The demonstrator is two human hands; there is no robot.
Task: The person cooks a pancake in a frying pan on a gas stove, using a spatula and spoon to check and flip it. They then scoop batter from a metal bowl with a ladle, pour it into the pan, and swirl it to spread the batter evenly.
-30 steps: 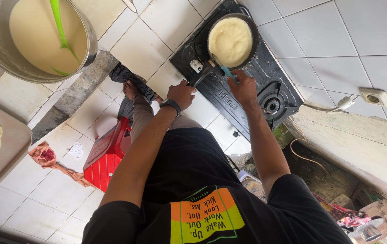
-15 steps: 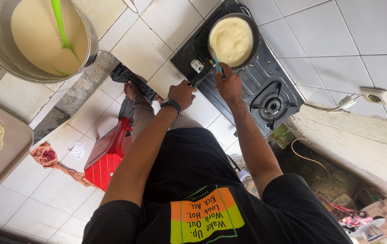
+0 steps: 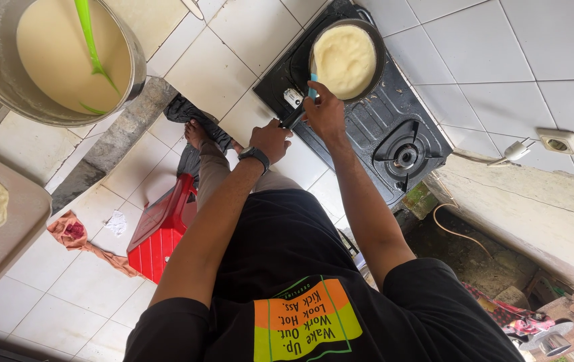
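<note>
Head view: frying pan [image 3: 346, 60] with pale batter on black stove [image 3: 394, 127]
Left hand [image 3: 271, 139]: closed round pan handle, which runs back toward the person
Right hand [image 3: 325, 112]: nearer the pan; grips teal spatula [image 3: 312, 88] at its rim

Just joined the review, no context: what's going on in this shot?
A person sits over a black two-burner stove on the tiled floor. The left hand grips the handle of a small pan filled with a pale, round pancake. The right hand holds a blue tool at the pan's rim. A large pot of batter with a green ladle stands nearby.
</note>
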